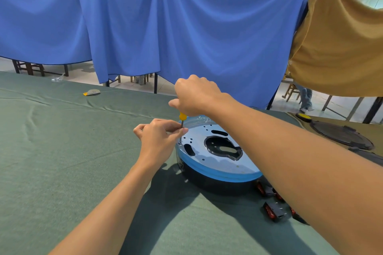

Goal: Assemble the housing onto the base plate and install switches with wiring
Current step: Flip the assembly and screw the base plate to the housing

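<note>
Two hands on one screwdriver (182,116). The round shiny base plate (209,166) sits on top of the black housing (219,185), over on the right part of the green worktop (62,151). The housing's mostly in shadow, so it's hard to make out. Whatever's under the driver tip is too small to tell.

The left hand (159,137) reaches in from the side, fingers pinching the metal shaft just above the plate's left edge. The right hand (196,95) comes down from above, fingers curled round the yellow handle and hiding most of it. The right forearm covers some of the black-and-red switches (273,211) lying just beside the housing. Blue cloth (165,27) hangs behind.
</note>
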`<state>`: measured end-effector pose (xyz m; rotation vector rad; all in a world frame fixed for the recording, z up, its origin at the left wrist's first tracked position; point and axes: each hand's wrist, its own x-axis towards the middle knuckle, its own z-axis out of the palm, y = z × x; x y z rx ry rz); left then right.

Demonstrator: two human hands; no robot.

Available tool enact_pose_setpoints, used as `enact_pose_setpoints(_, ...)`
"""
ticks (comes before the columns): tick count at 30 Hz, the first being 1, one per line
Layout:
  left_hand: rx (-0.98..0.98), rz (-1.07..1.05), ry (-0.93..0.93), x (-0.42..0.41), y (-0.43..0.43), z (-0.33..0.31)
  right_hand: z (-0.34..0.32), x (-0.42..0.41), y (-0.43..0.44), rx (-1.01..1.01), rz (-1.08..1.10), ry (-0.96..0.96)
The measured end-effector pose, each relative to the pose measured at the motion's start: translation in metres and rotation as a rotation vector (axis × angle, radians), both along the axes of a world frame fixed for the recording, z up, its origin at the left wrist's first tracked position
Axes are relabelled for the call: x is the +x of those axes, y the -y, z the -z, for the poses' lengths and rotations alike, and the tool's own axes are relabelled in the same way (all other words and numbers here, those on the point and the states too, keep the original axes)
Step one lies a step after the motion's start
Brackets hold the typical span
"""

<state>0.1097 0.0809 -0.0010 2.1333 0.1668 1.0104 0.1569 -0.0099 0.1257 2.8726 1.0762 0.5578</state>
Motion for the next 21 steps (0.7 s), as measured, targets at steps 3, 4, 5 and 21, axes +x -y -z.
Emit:
enact_pose_setpoints(3, 0.069, -0.016, -0.006, -0.001, 0.000, -0.001, -0.003, -0.001, -0.001, 0.006, -0.044, -0.136)
enact_pose_setpoints(4, 0.093, -0.014, -0.023, -0.001, 0.000, -0.002, -0.005, -0.001, -0.001, 0.027, -0.076, -0.203)
enact_pose_setpoints(5, 0.100, -0.004, -0.041, -0.001, 0.000, -0.002, -0.006, -0.001, -0.002, 0.048, -0.103, -0.242)
enact_pose_setpoints(21, 0.080, -0.008, -0.063, -0.001, 0.000, -0.002, -0.005, 0.001, -0.001, 0.069, -0.047, -0.194)
